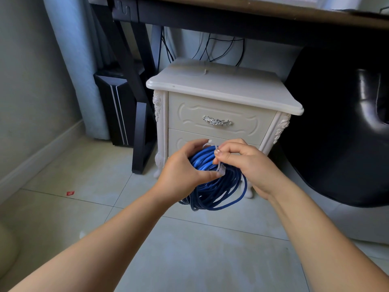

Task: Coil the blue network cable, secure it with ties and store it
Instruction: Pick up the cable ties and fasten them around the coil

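The blue network cable [212,192] is wound into a round coil and hangs in the air in front of a white cabinet. My left hand [183,167] grips the top of the coil from the left, thumb pressed across the strands. My right hand [244,163] pinches a thin white tie [219,165] that wraps over the top of the bundle. A clear plug [222,171] sticks out beside the tie, below my right fingers. The tie's other end [207,143] pokes up between my hands.
A white two-drawer bedside cabinet [223,98] with a silver handle [216,121] stands just behind the coil. A dark desk [231,20] overhangs it, its black leg [141,131] to the left. A black chair [345,131] fills the right. A red scrap [70,193] lies on the tiled floor.
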Available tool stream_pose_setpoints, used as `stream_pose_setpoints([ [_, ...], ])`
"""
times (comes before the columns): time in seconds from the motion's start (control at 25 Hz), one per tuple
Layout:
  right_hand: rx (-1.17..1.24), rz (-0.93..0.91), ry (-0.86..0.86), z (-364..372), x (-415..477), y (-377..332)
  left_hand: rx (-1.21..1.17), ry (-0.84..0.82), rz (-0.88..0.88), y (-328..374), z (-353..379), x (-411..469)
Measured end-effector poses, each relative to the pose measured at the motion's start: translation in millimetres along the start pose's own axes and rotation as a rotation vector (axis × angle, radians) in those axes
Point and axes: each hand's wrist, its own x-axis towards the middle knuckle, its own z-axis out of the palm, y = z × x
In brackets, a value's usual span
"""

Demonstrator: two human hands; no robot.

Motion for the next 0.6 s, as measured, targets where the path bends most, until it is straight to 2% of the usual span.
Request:
stream_pose_setpoints([
  [0.6,0.02,-0.001,0.01,0.8,3.0,0.4,0.0,-0.052,0.082,-4.0,-1.4,3.8],
])
